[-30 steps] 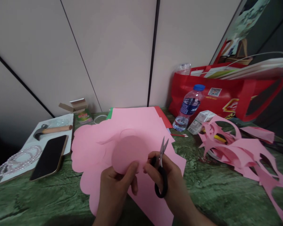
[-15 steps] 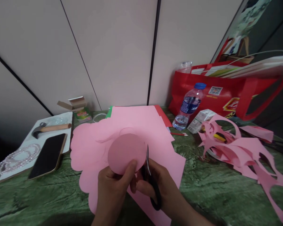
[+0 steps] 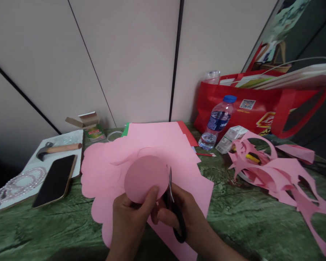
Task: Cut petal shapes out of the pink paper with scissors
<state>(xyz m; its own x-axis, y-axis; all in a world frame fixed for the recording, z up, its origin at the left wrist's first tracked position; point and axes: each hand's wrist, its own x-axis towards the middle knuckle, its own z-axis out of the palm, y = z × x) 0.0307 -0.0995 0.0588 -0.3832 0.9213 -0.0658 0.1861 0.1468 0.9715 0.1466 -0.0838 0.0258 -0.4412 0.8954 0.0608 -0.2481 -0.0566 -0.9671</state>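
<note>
A round piece of pink paper (image 3: 145,175) is pinched between the thumb and fingers of my left hand (image 3: 133,214). My right hand (image 3: 186,210) grips black-handled scissors (image 3: 178,221), their blades pointing away from me along the right edge of the paper circle. Whether the blades bite into the paper is hard to make out. Beneath both hands lie pink paper sheets (image 3: 157,132), one bearing drawn curved lines. Scalloped pink paper shapes (image 3: 99,170) spread out to the left.
On the left are a white board (image 3: 78,139), hammer (image 3: 65,147), phone (image 3: 55,179) and bead strings (image 3: 19,185). A water bottle (image 3: 217,121), white box (image 3: 230,139), red bag (image 3: 250,116) and pink paper scraps (image 3: 282,172) are on the right. A wall (image 3: 136,65) closes the back.
The paper circle has shifted very slightly down beside the scissors. Both hands keep their hold, and everything else looks the same.
</note>
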